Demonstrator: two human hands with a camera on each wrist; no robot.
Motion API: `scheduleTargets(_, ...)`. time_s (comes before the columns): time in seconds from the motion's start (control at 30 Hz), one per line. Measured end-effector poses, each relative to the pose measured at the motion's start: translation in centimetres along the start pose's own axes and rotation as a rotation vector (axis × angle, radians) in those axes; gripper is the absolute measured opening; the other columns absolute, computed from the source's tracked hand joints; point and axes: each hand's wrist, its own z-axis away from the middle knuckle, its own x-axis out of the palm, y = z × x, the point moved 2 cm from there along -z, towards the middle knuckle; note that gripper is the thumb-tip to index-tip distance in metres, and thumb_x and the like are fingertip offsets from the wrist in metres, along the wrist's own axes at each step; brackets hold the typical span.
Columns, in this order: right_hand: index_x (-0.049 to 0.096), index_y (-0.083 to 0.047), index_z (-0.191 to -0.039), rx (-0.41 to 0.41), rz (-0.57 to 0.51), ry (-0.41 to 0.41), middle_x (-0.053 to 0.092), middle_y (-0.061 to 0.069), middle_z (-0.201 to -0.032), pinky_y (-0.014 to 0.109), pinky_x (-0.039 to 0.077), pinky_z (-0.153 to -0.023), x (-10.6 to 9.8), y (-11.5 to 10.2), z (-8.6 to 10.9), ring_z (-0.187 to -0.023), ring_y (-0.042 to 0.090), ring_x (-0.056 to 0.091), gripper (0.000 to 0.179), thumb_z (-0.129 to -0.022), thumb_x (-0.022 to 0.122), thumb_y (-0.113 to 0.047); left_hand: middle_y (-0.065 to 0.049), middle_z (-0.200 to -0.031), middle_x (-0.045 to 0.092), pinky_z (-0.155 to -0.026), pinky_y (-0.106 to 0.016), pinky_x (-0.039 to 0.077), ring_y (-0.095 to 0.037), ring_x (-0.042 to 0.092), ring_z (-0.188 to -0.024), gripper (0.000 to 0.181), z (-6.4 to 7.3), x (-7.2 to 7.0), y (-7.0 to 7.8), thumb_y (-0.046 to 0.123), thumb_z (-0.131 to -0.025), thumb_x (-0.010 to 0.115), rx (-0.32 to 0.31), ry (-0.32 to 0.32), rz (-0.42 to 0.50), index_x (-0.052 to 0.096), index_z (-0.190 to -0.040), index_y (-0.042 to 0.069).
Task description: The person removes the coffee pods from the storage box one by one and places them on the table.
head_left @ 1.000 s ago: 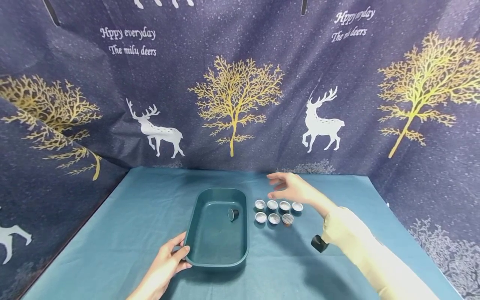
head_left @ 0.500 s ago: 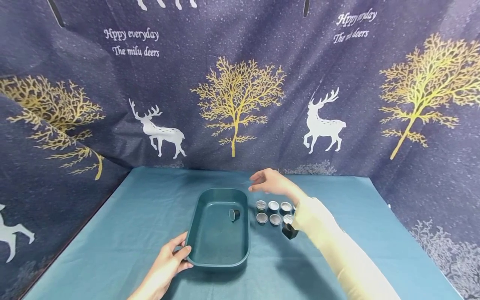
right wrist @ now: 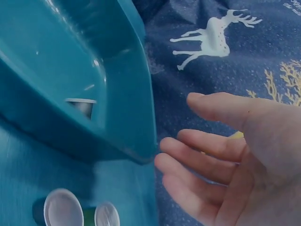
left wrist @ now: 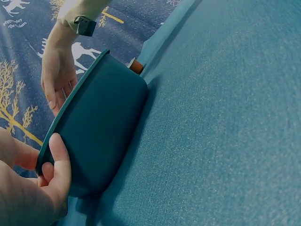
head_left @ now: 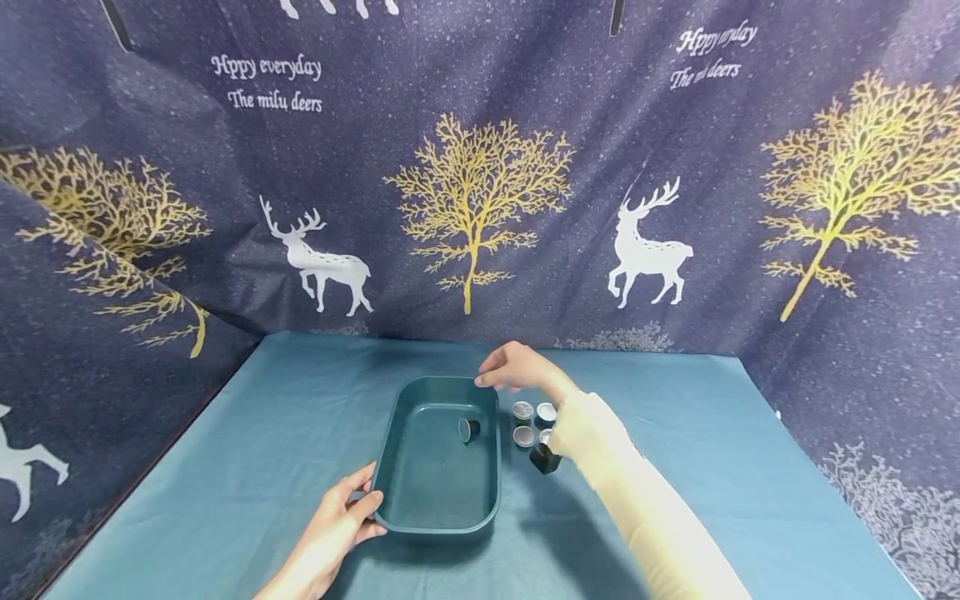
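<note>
In the head view, my left hand (head_left: 337,521) grips the near left corner of a deep teal plastic tray (head_left: 435,531), thumb over its rim. Inside the tray a dark coffee capsule (head_left: 469,430) lies on its side near the right wall. My right hand (head_left: 517,367) hovers by the tray's far right corner; in the right wrist view its slightly bent fingers (right wrist: 202,165) hold nothing. Silver-lidded coffee capsules (head_left: 523,437) stand to the right of the tray, some hidden under the right sleeve.
A teal cloth (head_left: 300,417) covers the table. Behind it hangs a dark blue curtain (head_left: 525,83) printed with deer and golden trees. An orange capsule (left wrist: 137,66) shows past the tray in the left wrist view. A black device (head_left: 544,458) is strapped at the right wrist.
My right hand has moved left, from above the capsules to the tray's far right corner, and its sleeve now covers part of the capsules. The left hand keeps its grip on the tray.
</note>
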Motion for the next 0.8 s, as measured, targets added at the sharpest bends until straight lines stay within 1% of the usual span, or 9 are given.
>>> scheduleTargets(0.17,0.066,-0.005,-0.125,0.040,0.007,-0.056,0.072,0.011,-0.116,0.042,0.057,-0.090,0.9,-1.2,-0.4,-0.103,0.029,0.070,0.041,-0.091,0.070,-0.028,-0.013,-0.119,0.032,-0.071,-0.032,0.056,-0.022,0.057,-0.090,0.054,0.1,-0.1,0.0,0.008,-0.102,0.048,0.009,0.005,-0.005,0.031,-0.152,-0.003)
scheduleTargets(0.4,0.068,-0.003,-0.120,0.071,0.023,-0.128,0.072,0.012,-0.114,0.036,0.059,-0.086,1.9,-2.3,-1.1,-0.106,0.031,0.069,0.038,-0.089,0.072,-0.024,-0.013,-0.119,0.031,-0.071,-0.032,0.056,-0.022,0.054,-0.089,0.056,0.2,-0.2,0.1,0.008,-0.102,0.048,0.011,0.007,-0.019,0.028,-0.153,-0.004)
scheduleTargets(0.57,0.064,0.000,-0.124,0.098,0.029,-0.197,0.070,0.012,-0.114,0.039,0.057,-0.091,2.6,-2.8,-1.4,-0.108,0.033,0.068,0.043,-0.088,0.073,-0.021,-0.013,-0.118,0.031,-0.071,-0.032,0.056,-0.022,0.054,-0.089,0.055,0.2,-0.2,0.1,0.007,-0.102,0.048,0.014,0.007,-0.012,0.030,-0.152,-0.004)
scheduleTargets(0.67,0.061,0.000,-0.128,0.112,0.053,-0.229,0.067,0.011,-0.117,0.038,0.056,-0.094,3.2,-2.9,-1.5,-0.109,0.031,0.067,0.048,-0.086,0.075,-0.019,-0.012,-0.117,0.031,-0.070,-0.032,0.056,-0.022,0.054,-0.090,0.054,0.2,-0.2,0.1,0.007,-0.102,0.048,0.018,0.004,-0.001,0.031,-0.152,-0.003)
scheduleTargets(0.8,0.059,-0.003,-0.132,0.150,0.077,-0.278,0.063,0.011,-0.126,0.039,0.053,-0.098,4.1,-2.8,-1.7,-0.113,0.029,0.065,0.052,-0.085,0.077,-0.014,-0.013,-0.116,0.031,-0.069,-0.032,0.056,-0.023,0.056,-0.090,0.054,0.2,0.0,0.0,0.006,-0.101,0.048,0.016,0.010,0.006,0.032,-0.151,-0.004)
